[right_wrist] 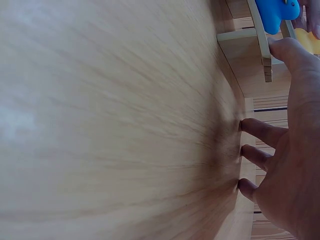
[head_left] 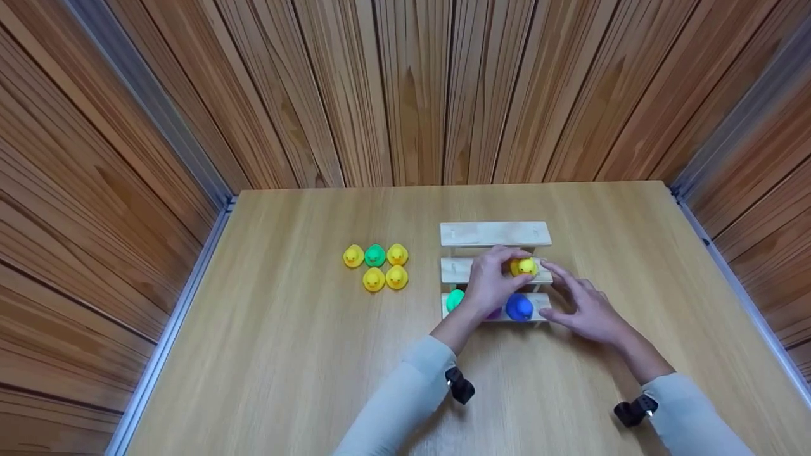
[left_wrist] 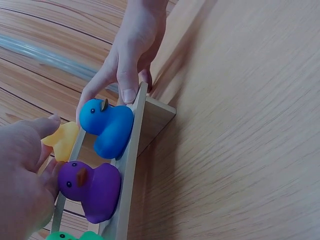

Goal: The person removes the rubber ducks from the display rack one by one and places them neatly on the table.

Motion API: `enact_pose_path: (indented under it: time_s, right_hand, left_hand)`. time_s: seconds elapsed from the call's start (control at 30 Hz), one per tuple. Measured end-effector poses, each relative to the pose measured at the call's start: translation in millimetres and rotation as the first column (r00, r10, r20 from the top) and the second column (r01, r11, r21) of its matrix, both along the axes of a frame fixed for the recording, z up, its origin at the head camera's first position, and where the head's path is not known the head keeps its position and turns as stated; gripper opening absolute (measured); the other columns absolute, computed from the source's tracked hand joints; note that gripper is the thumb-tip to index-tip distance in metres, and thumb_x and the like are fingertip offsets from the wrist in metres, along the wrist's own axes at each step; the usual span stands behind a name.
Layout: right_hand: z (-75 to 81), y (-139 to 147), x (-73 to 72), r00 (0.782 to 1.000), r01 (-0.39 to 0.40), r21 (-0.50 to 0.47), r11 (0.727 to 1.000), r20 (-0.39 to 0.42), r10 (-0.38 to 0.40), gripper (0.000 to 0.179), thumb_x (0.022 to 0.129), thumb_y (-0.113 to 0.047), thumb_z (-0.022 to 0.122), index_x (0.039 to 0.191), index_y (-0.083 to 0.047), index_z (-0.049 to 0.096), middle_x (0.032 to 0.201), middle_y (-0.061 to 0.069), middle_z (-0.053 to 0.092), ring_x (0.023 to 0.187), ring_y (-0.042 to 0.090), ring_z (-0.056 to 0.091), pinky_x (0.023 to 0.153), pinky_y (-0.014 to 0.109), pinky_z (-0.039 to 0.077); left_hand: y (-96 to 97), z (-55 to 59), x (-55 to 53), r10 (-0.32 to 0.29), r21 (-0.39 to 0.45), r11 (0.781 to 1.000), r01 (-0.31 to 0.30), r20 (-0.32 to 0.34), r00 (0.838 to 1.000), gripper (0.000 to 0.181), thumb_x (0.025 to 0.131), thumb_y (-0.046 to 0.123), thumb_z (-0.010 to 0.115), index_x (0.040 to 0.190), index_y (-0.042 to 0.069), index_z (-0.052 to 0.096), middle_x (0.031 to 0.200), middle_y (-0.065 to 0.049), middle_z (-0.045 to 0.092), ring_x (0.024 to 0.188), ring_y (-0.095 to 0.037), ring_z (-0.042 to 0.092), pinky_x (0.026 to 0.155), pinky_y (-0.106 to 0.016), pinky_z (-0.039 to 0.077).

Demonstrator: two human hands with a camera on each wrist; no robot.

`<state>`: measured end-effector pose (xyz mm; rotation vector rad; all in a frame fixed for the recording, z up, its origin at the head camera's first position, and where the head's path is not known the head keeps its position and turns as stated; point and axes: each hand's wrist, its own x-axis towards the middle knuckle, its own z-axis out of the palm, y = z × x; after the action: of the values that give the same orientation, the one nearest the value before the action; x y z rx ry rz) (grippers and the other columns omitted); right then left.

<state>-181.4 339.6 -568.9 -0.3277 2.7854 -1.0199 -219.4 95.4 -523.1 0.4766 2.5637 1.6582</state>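
A yellow rubber duck (head_left: 524, 266) is on the right end of the middle step of a small three-step wooden rack (head_left: 495, 234). My left hand (head_left: 491, 278) pinches this duck between thumb and fingers. At the rack's right end is my right hand (head_left: 586, 307), fingers spread. Its thumb (right_wrist: 286, 49) touches the end of the lowest step, while several fingertips reach down to the tabletop. On that lowest step sit a green duck (head_left: 455, 299), a purple duck (left_wrist: 95, 192) and a blue duck (left_wrist: 112, 125). My left hand and wrist mostly cover the purple one in the head view.
Left of the rack, several yellow ducks (head_left: 374, 279) and one green duck (head_left: 375, 255) stand grouped on the wooden table (head_left: 285, 354). Wood-panelled walls (head_left: 405, 95) with metal corner rails (head_left: 184, 304) enclose the table's back and sides.
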Motion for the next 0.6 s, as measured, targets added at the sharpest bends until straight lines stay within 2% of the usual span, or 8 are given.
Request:
enact_pose_path:
  time_s: [0.1,0.33,0.6]
  right_hand:
    - [0.2,-0.3,0.2,1.0,0.002,-0.001,1.0,0.002,-0.002,0.095,0.104,-0.048,0.078,0.179,-0.041,0.02,0.174,0.032,0.047,0.154,0.059,0.039,0.114,0.083,0.031]
    - [0.5,-0.7,-0.1,1.0,0.001,-0.003,1.0,-0.014,-0.001,0.095,0.104,-0.046,0.08,0.179,-0.038,0.022,0.172,0.031,0.05,0.153,0.058,0.041,0.114,0.084,0.03]
    - [0.2,-0.4,0.5,1.0,-0.004,-0.005,1.0,-0.008,0.004,0.095,0.104,-0.047,0.079,0.179,-0.04,0.02,0.174,0.031,0.048,0.154,0.059,0.04,0.113,0.084,0.032]
  left_hand:
    - [0.3,-0.1,-0.3,0.004,-0.001,1.0,-0.004,0.006,1.0,0.036,0.099,0.017,0.088,0.135,0.021,0.082,0.139,0.001,0.077,0.128,-0.009,0.07,0.112,-0.017,0.057]
    - [-0.9,-1.3,-0.3,-0.01,-0.008,1.0,0.01,-0.036,0.999,0.037,0.099,0.015,0.089,0.135,0.017,0.082,0.14,-0.004,0.077,0.125,-0.012,0.073,0.107,-0.016,0.059]
    - [-1.0,0.9,0.4,-0.017,-0.03,0.999,0.015,-0.052,0.999,0.037,0.1,0.014,0.087,0.136,0.017,0.082,0.139,-0.003,0.077,0.121,-0.01,0.068,0.105,-0.015,0.057]
